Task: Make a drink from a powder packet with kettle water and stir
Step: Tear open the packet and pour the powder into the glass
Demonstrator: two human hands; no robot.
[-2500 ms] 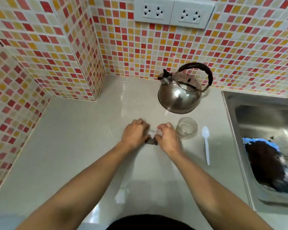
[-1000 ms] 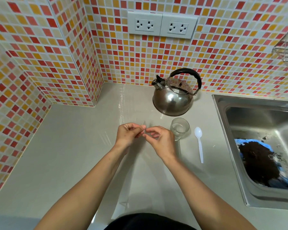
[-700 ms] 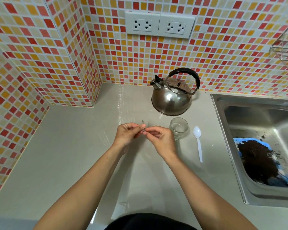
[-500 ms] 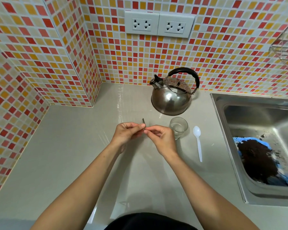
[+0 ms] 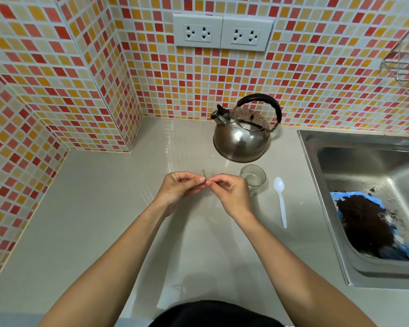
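Above the shiny grey tabletop (image 5: 104, 220) my left hand (image 5: 177, 186) and right hand (image 5: 232, 194) both pinch the thin powder packet (image 5: 204, 177), seen edge-on, and the small clear glass cup (image 5: 253, 178) waits just beside my right hand, so that hand should pour.

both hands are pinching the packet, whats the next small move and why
Probably tear the packet open: the left hand and right hand pinch it edge-on above the counter, the glass beside them looks empty, and the spoon and kettle sit untouched.
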